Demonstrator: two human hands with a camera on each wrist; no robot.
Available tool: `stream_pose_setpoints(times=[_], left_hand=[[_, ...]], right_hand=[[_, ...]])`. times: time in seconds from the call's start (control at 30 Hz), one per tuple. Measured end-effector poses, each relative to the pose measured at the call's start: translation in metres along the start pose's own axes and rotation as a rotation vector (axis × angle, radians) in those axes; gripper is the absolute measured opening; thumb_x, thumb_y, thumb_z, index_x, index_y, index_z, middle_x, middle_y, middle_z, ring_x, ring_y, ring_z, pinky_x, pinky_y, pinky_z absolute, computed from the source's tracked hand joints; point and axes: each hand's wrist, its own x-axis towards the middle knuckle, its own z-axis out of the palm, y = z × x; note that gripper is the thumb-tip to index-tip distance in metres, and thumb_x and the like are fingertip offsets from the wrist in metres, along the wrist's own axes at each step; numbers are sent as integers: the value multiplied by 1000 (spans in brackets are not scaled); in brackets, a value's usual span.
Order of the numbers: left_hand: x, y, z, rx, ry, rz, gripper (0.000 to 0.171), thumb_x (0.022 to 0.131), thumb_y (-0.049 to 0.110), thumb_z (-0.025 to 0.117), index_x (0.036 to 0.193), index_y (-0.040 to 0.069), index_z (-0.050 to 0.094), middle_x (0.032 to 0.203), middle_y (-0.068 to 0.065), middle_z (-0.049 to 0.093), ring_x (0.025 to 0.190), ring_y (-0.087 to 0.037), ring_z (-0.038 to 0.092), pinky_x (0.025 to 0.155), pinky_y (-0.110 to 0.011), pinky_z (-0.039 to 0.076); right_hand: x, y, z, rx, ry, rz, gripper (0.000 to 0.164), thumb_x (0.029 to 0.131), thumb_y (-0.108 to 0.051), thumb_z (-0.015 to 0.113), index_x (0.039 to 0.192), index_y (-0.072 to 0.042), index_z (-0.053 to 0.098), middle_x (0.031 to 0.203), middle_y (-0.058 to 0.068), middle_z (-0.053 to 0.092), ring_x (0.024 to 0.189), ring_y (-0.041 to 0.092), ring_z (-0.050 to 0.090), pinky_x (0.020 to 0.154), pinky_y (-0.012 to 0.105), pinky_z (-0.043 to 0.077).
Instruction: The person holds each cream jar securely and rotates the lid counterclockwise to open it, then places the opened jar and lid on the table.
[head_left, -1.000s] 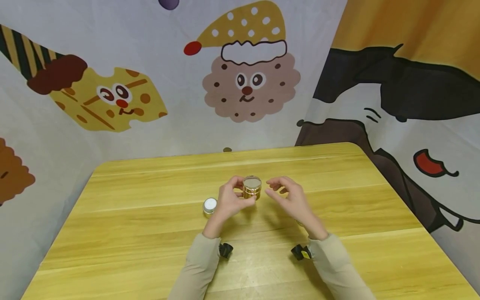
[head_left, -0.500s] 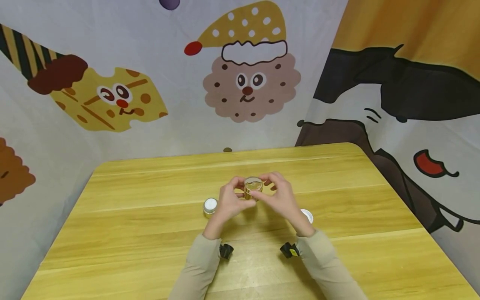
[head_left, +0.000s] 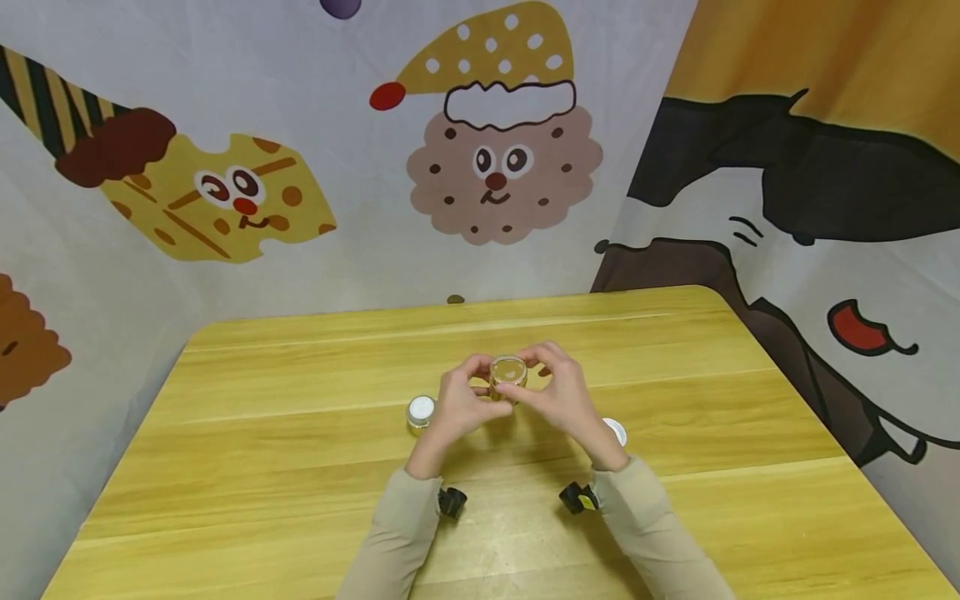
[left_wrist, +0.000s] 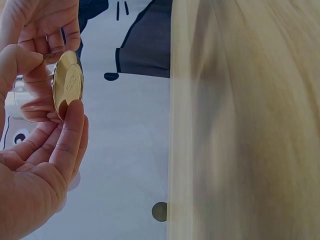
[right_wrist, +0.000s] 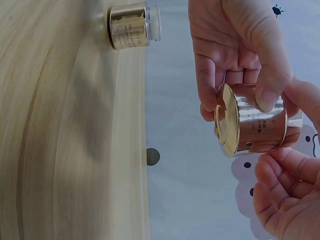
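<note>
Gold jar (head_left: 509, 367) is held up off the bench (head_left: 300, 467), near upright, base (left_wrist: 69, 82) facing down. Body is pinched by the left grip (head_left: 461, 398), thumb and fingers set round the wall; upper rim is pinched by the right grip (head_left: 558, 396), thumb above the left one. Likely light enough to be managed by fingertips; wall judged rigid, not dented by a normal squeeze. Glossy finish probably slippery, material possibly breakable, so knocks should be avoided. Best gripped round the lower body and at the rim, from opposite sides; smooth base is judged a poor hold. Second jar (head_left: 422, 409) is seen upright on the bench, near the left grip; white disc (head_left: 617, 430) is partly hidden by the right wrist. Printed cloth (head_left: 367, 242) is hung behind
</note>
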Motion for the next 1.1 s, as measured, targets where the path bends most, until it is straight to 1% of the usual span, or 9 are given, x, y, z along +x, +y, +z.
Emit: stream_pose_setpoints(times=[0.1,0.2,0.37,0.53,0.7,0.8,0.93,1.03,1.1], left_hand=[[1,-3,0,-2,-10,1,37,67,-11,67,102,-13,57,94,-30,58,89,-38,57,78,-46,56],[4,-16,1,-8,-20,11,39,67,-11,68,104,-14,56,96,-29,58,90,-38,57,79,-46,56],[7,-40,3,-4,-29,16,43,67,-8,71,108,-8,59,98,-22,61,92,-33,58,78,-39,57],[7,-44,3,5,-30,6,46,66,-5,73,109,-5,59,98,-17,61,92,-28,58,77,-30,57],[7,-44,4,10,-27,0,47,64,-5,73,109,-9,58,98,-18,61,92,-28,58,78,-27,57],[7,-43,4,14,-23,-6,46,65,-5,72,109,-8,58,98,-20,61,92,-27,58,77,-25,56],[3,-20,1,2,-25,2,42,66,-8,69,107,-11,58,96,-24,60,91,-33,58,79,-36,57],[0,-3,-2,-2,-31,6,40,68,-9,68,106,-15,57,95,-26,59,91,-37,57,80,-43,56],[0,-2,-3,2,-34,4,40,68,-9,67,106,-14,57,95,-25,59,91,-36,57,80,-42,56]], right_hand=[[0,2,-1,3,-13,-10,36,65,-19,85,91,-3,67,87,12,63,79,22,56,64,42,51],[1,3,-2,14,-38,-31,37,67,-18,84,94,0,67,91,12,64,81,20,56,65,44,52],[0,5,-5,42,-106,-44,36,72,-15,80,102,0,67,100,11,64,88,25,57,68,45,51],[-2,5,-5,20,-149,13,48,73,-18,80,115,-2,62,109,10,61,95,25,56,72,44,50],[-3,2,-3,24,-114,84,54,67,-20,84,110,-3,55,102,8,60,93,21,53,73,37,47],[-2,2,-3,34,-85,75,51,64,-18,86,102,-4,54,96,7,59,91,21,53,72,42,48],[-2,3,-5,49,-82,37,44,66,-16,85,99,-6,58,96,6,60,91,21,53,72,47,48],[-1,5,-8,81,-130,20,39,71,-14,82,104,-5,63,104,7,60,95,23,53,74,46,47],[-1,6,-11,100,-173,12,39,74,-12,78,110,-5,64,111,9,59,99,25,52,75,46,46]])
